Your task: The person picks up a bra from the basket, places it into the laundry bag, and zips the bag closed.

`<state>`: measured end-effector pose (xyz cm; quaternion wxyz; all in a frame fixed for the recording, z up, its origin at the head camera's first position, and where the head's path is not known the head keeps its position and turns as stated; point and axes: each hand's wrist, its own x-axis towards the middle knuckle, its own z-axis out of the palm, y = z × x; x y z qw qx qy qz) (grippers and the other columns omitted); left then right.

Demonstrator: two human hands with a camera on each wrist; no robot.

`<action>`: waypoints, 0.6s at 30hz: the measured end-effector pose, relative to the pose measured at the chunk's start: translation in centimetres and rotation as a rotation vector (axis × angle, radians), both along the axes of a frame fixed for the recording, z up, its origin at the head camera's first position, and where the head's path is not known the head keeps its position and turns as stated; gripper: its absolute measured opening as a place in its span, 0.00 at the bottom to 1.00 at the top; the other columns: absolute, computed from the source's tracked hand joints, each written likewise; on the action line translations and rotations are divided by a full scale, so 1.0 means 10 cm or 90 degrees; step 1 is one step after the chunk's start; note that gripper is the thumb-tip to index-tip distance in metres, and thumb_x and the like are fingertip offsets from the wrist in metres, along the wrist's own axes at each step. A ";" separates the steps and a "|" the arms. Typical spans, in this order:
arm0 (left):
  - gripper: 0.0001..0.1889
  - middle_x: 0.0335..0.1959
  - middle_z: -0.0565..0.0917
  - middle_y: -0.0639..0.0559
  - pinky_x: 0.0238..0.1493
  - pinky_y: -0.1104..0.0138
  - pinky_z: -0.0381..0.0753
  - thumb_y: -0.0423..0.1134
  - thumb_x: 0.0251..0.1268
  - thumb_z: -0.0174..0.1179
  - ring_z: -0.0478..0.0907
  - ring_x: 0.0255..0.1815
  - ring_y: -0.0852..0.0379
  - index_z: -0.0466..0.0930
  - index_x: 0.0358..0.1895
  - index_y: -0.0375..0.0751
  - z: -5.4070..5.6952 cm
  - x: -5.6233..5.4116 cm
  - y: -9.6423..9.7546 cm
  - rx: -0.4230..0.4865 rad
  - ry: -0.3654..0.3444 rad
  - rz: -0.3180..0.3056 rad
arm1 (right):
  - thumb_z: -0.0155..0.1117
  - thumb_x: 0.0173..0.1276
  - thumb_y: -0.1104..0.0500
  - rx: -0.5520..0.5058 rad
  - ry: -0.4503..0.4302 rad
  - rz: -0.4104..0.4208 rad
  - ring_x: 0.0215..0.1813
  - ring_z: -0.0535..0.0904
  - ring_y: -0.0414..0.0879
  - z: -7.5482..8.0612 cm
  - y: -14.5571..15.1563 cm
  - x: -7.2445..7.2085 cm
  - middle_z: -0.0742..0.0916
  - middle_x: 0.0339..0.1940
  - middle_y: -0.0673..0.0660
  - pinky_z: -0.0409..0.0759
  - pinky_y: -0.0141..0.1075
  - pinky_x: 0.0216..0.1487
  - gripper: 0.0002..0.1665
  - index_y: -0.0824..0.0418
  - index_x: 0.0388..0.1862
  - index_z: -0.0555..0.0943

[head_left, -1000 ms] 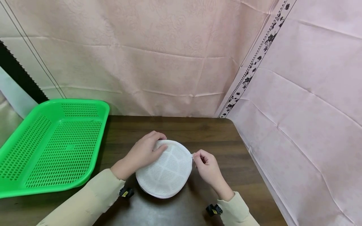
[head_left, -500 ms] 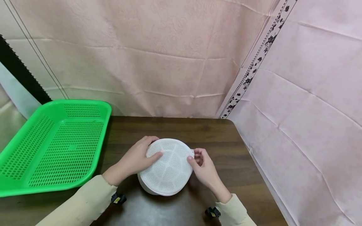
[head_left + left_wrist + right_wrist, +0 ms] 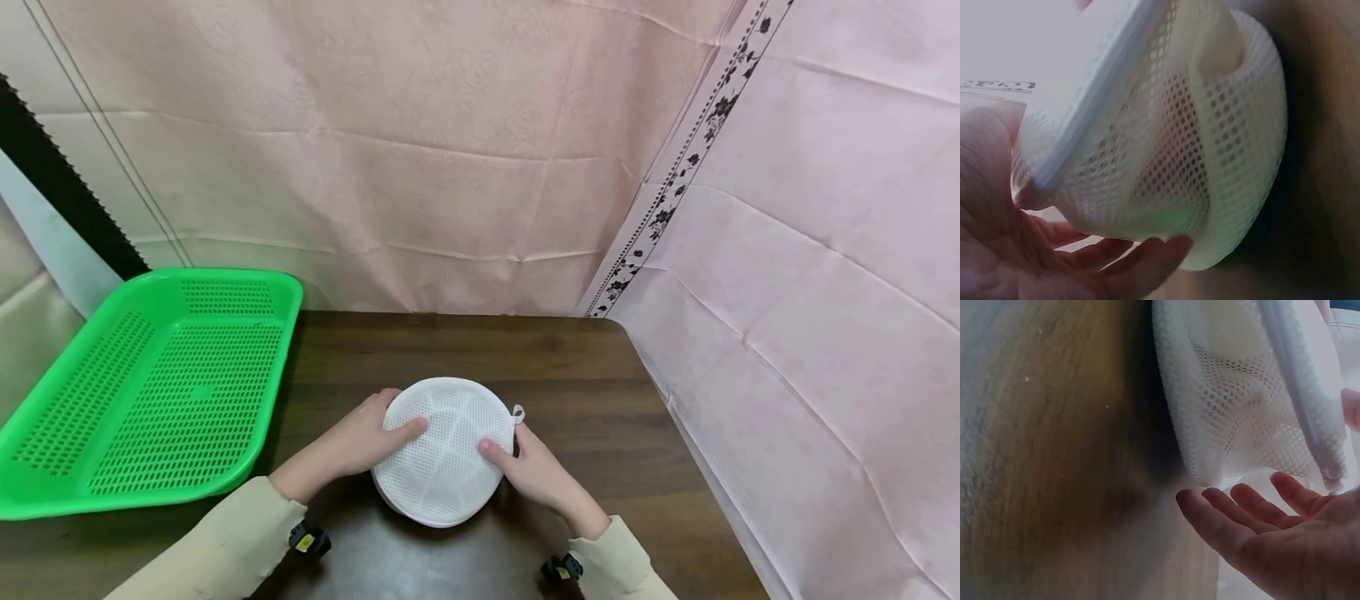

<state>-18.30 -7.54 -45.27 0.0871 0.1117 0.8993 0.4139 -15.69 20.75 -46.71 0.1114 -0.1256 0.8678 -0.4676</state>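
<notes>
A round white mesh laundry bag (image 3: 446, 467) stands between both hands at the front middle of the table, its round top facing up. My left hand (image 3: 367, 437) grips its left side, thumb over the top and fingers down the mesh wall. On the opposite side my right hand (image 3: 532, 467) holds it, with the thumb on the top edge and the fingers (image 3: 1260, 503) along the lower wall. A small white loop (image 3: 518, 413) sticks out beside the right hand. Through the mesh wall (image 3: 1172, 137) folds show; in the right wrist view the wall (image 3: 1235, 406) is creased too.
A large green plastic basket (image 3: 288, 367) with slotted walls stands on the left of the brown wooden table (image 3: 600, 400). Pale patterned cloth (image 3: 420, 167) hangs behind the table, and more cloth (image 3: 825, 292) borders its right edge.
The right hand has let go of the small loop and shifted onto the bag's right side. The left hand has moved slightly down, its thumb still over the top.
</notes>
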 end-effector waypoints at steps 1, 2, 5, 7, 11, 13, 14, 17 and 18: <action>0.43 0.54 0.76 0.42 0.50 0.56 0.77 0.67 0.59 0.58 0.77 0.49 0.52 0.66 0.64 0.34 -0.02 -0.01 0.01 0.017 -0.005 -0.002 | 0.57 0.69 0.37 -0.002 -0.002 -0.001 0.53 0.77 0.42 0.00 0.00 0.00 0.82 0.48 0.48 0.71 0.45 0.58 0.33 0.54 0.65 0.68; 0.41 0.52 0.77 0.43 0.48 0.57 0.78 0.66 0.59 0.59 0.77 0.47 0.53 0.67 0.63 0.33 -0.03 -0.02 0.03 0.033 -0.010 0.000 | 0.57 0.69 0.37 -0.003 -0.003 -0.004 0.53 0.77 0.42 -0.01 0.00 0.00 0.82 0.48 0.49 0.71 0.45 0.58 0.33 0.54 0.65 0.68; 0.38 0.47 0.79 0.45 0.43 0.60 0.80 0.63 0.59 0.61 0.79 0.41 0.56 0.69 0.60 0.33 -0.08 -0.05 0.09 0.077 -0.020 0.003 | 0.57 0.70 0.38 -0.020 -0.007 -0.012 0.54 0.77 0.43 -0.02 0.01 -0.02 0.82 0.49 0.50 0.71 0.44 0.58 0.34 0.55 0.66 0.67; 0.38 0.44 0.79 0.46 0.40 0.62 0.80 0.63 0.59 0.62 0.80 0.37 0.57 0.69 0.60 0.34 -0.11 -0.08 0.13 0.093 -0.031 0.010 | 0.57 0.70 0.39 -0.033 -0.011 -0.020 0.54 0.77 0.43 -0.02 0.01 -0.04 0.82 0.49 0.51 0.71 0.44 0.58 0.34 0.56 0.66 0.66; 0.35 0.41 0.79 0.47 0.37 0.63 0.81 0.61 0.60 0.62 0.80 0.34 0.58 0.70 0.58 0.35 -0.14 -0.12 0.19 0.112 -0.037 0.020 | 0.57 0.71 0.41 -0.049 -0.018 -0.028 0.53 0.77 0.43 -0.02 0.02 -0.11 0.81 0.50 0.52 0.71 0.42 0.58 0.34 0.56 0.68 0.64; 0.33 0.41 0.79 0.47 0.36 0.63 0.81 0.59 0.61 0.62 0.80 0.34 0.57 0.71 0.57 0.34 -0.14 -0.16 0.22 0.121 -0.031 0.026 | 0.58 0.71 0.43 -0.058 -0.025 -0.032 0.52 0.77 0.43 0.00 0.02 -0.16 0.81 0.50 0.52 0.71 0.42 0.58 0.34 0.57 0.69 0.63; 0.33 0.41 0.79 0.46 0.35 0.63 0.81 0.59 0.62 0.62 0.80 0.35 0.57 0.71 0.57 0.34 -0.15 -0.18 0.23 0.122 -0.026 0.030 | 0.58 0.72 0.44 -0.065 -0.030 -0.033 0.52 0.78 0.43 0.03 0.02 -0.18 0.81 0.50 0.53 0.71 0.43 0.58 0.34 0.57 0.69 0.63; 0.34 0.43 0.79 0.44 0.36 0.62 0.81 0.58 0.62 0.61 0.80 0.36 0.55 0.70 0.58 0.33 -0.14 -0.26 0.28 0.120 -0.012 0.041 | 0.58 0.72 0.48 -0.080 -0.036 -0.042 0.50 0.79 0.44 0.15 0.01 -0.21 0.81 0.49 0.54 0.74 0.42 0.54 0.32 0.61 0.68 0.64; 0.34 0.44 0.79 0.44 0.37 0.61 0.81 0.59 0.62 0.61 0.79 0.38 0.55 0.70 0.59 0.33 -0.14 -0.29 0.29 0.112 -0.007 0.046 | 0.59 0.72 0.49 -0.084 -0.038 -0.048 0.50 0.79 0.44 0.19 0.01 -0.21 0.81 0.49 0.55 0.74 0.42 0.53 0.31 0.61 0.68 0.64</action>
